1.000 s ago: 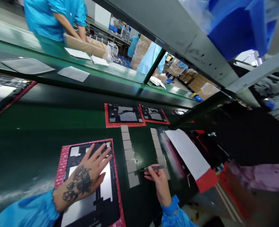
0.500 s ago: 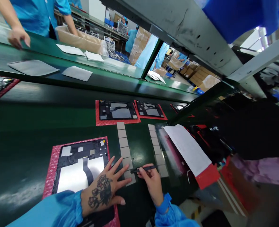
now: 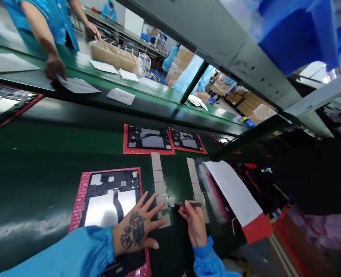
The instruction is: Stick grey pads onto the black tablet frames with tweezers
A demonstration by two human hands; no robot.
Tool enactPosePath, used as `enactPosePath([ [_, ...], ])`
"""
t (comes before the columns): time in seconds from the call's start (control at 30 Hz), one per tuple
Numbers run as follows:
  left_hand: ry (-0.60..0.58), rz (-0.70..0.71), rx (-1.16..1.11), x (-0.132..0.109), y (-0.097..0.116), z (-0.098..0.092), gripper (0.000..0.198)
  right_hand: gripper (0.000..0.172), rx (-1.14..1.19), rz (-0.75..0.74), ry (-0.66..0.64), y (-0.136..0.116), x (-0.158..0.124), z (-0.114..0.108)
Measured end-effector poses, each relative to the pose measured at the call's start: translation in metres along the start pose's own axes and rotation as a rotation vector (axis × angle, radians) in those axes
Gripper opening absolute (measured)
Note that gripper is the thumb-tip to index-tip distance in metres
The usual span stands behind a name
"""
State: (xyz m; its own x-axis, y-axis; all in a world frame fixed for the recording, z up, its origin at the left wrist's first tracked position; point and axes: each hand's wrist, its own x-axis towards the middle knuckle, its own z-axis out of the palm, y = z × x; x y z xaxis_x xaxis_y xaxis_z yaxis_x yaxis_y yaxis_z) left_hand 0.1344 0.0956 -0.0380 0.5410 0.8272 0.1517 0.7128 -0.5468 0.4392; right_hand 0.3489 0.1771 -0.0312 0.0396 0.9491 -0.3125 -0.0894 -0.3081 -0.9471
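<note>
An opened tablet (image 3: 112, 200) lies on a red bubble-wrap mat (image 3: 78, 196) on the green bench in front of me. My tattooed left hand (image 3: 137, 229) rests flat with fingers spread, its fingertips on the lower end of a strip of grey square pads (image 3: 159, 184). Just to its right, my right hand (image 3: 195, 223) is closed on dark tweezers (image 3: 188, 204) whose tip points left at the pads. A second strip of grey pads (image 3: 194, 179) runs parallel on the right.
Two more opened tablets (image 3: 149, 138) (image 3: 187, 140) on red mats lie further back. A white sheet with a red end (image 3: 234, 194) lies at the right. Across the belt a person in blue touches a grey sheet (image 3: 76, 85); cardboard trays (image 3: 114, 57) stand behind.
My left hand left the tablet and slid right onto the grey pad strip. My right hand with the tweezers stayed by the strip. The person opposite reached onto a grey sheet.
</note>
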Motion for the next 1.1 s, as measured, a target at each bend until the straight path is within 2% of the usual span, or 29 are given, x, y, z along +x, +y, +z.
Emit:
enactPosePath([
  [0.1, 0.073, 0.023, -0.004, -0.004, 0.007, -0.01, 0.063, 0.052, 0.015, -0.052, 0.031, -0.012, 0.008, 0.009],
  [0.17, 0.149, 0.016, 0.004, -0.012, 0.01, -0.017, 0.067, 0.052, 0.012, -0.091, 0.008, -0.018, 0.01, 0.03],
  [0.23, 0.279, -0.033, 0.028, -0.025, 0.006, -0.024, 0.057, 0.053, 0.006, -0.109, -0.058, -0.021, 0.008, 0.061],
  [0.3, 0.421, -0.127, 0.091, -0.045, -0.007, -0.03, 0.036, 0.056, -0.002, -0.094, -0.148, -0.018, 0.004, 0.097],
  [0.37, 0.53, -0.247, 0.197, -0.069, -0.027, -0.036, 0.026, 0.058, -0.011, -0.053, -0.236, -0.012, -0.002, 0.133],
  [0.47, 0.598, -0.392, 0.35, -0.1, -0.06, -0.04, 0.027, 0.059, -0.032, -0.004, -0.334, 0.001, -0.007, 0.177],
  [0.57, 0.614, -0.399, 0.437, -0.117, -0.085, -0.033, 0.03, 0.061, -0.064, -0.021, -0.37, 0.013, -0.009, 0.203],
  [0.67, 0.616, -0.408, 0.434, -0.119, -0.095, -0.021, 0.033, 0.062, -0.103, -0.069, -0.366, 0.023, -0.01, 0.213],
  [0.8, 0.691, -0.479, 0.373, -0.112, -0.096, -0.009, 0.031, 0.056, -0.143, -0.127, -0.353, 0.029, -0.011, 0.214],
  [0.97, 0.661, -0.506, 0.329, -0.111, -0.093, -0.007, 0.032, 0.053, -0.169, -0.121, -0.351, 0.032, -0.01, 0.214],
  [1.1, 0.689, -0.512, 0.322, -0.111, -0.092, -0.01, 0.031, 0.052, -0.18, -0.12, -0.351, 0.032, -0.011, 0.214],
])
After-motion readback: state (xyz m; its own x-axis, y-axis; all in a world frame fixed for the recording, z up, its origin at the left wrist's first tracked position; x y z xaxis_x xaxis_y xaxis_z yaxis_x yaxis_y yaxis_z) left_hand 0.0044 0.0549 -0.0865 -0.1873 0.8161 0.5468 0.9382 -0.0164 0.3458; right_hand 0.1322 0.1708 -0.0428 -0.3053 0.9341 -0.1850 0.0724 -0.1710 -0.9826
